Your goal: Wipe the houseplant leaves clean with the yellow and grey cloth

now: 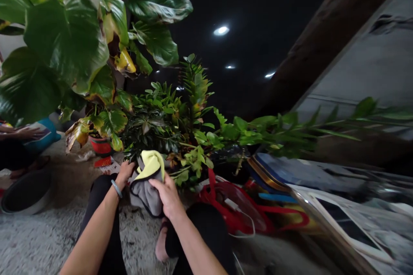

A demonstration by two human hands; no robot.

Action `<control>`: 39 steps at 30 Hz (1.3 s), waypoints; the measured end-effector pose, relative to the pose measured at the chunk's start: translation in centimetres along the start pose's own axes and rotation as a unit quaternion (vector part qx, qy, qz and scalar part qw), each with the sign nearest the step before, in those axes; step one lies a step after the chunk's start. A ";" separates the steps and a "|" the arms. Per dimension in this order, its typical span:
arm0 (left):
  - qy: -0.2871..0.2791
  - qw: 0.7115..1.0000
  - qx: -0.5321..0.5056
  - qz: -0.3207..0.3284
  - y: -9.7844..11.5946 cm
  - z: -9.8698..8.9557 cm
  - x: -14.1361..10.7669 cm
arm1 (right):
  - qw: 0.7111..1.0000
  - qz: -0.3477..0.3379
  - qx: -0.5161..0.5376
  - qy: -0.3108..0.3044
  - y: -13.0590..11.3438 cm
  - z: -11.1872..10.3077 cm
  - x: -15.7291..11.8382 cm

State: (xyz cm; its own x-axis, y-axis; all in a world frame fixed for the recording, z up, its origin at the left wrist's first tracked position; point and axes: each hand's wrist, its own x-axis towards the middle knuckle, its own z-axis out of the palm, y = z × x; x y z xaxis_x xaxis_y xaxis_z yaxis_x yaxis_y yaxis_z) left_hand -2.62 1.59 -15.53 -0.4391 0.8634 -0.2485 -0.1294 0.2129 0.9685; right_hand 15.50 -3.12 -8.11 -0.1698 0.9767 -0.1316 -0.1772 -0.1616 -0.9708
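Note:
My right hand [167, 194] grips a grey and yellow-green cloth [149, 193] with dark edging, thumb on its front. The cloth hangs in folds between my knees. My left hand [125, 173], with a bracelet at the wrist, is just left of the cloth, by the dark green leaves of a bushy plant [153, 131]. Its fingertips are hidden among the foliage and the cloth, so what they hold, if anything, cannot be made out.
Large-leaved plant [67, 38] at the upper left, above a red pot [100, 146]. A grey basin [27, 193] and another person's hand [30, 133] are at the left. A red bag [232, 206] and stacked items [274, 172] lie at the right.

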 end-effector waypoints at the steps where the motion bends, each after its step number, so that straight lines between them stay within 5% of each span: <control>1: 0.000 1.000 0.001 -0.005 0.1 0.0 0.0 | 0.999 -0.040 -0.013 0.011 -1.0 0.1 0.6; 4: 0.000 1.000 -0.004 -0.026 0.2 0.0 -0.1 | 0.989 -0.115 -0.037 0.082 -3.0 -0.3 3.2; 8: 0.002 0.999 -0.020 -0.025 0.1 0.1 -0.5 | 0.991 -0.028 -0.001 0.132 -1.3 -1.4 4.3; 11: 0.001 0.999 -0.032 -0.015 0.0 0.0 -0.6 | 0.997 0.046 -0.036 0.047 1.3 -1.6 2.5; 15: 0.012 0.998 -0.058 -0.003 0.1 -0.3 -0.6 | 0.993 0.002 -0.077 -0.087 1.6 -1.1 0.3; 20: 0.073 0.997 -0.036 -0.008 1.1 -1.1 -1.6 | 0.994 -0.060 -0.083 -0.042 -1.4 -2.5 0.7; 24: 0.123 0.986 -0.088 0.068 2.2 -1.0 -5.5 | 0.987 -0.093 -0.129 -0.008 -1.9 -5.0 2.0; 26: 0.077 0.986 -0.096 0.116 2.3 0.1 -8.4 | 0.977 -0.111 -0.182 0.017 -1.3 -5.7 2.9; 30: -0.065 0.987 -0.096 0.109 2.1 3.5 -12.7 | 0.946 -0.193 -0.250 0.072 0.7 -5.0 4.6; 32: -0.086 0.983 -0.112 0.121 2.2 5.0 -13.3 | 0.931 -0.269 -0.244 0.044 1.4 -4.4 4.6; 35: -0.041 0.980 -0.140 0.139 2.9 6.1 -13.0 | 0.908 -0.353 -0.214 -0.067 1.8 -4.0 3.6; 39: 0.056 0.976 -0.176 0.116 4.0 6.5 -12.4 | 0.908 -0.329 -0.173 -0.192 0.8 -4.4 2.1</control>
State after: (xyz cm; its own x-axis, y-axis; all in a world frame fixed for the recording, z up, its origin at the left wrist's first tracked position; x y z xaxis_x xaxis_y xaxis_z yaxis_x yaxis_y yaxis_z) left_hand 8.14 -5.29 -8.45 -0.5844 0.8104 -0.0422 -0.3038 -0.1702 0.9374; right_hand 19.28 -0.56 -10.06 -0.4743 0.7139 0.5152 -0.0584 0.5584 -0.8275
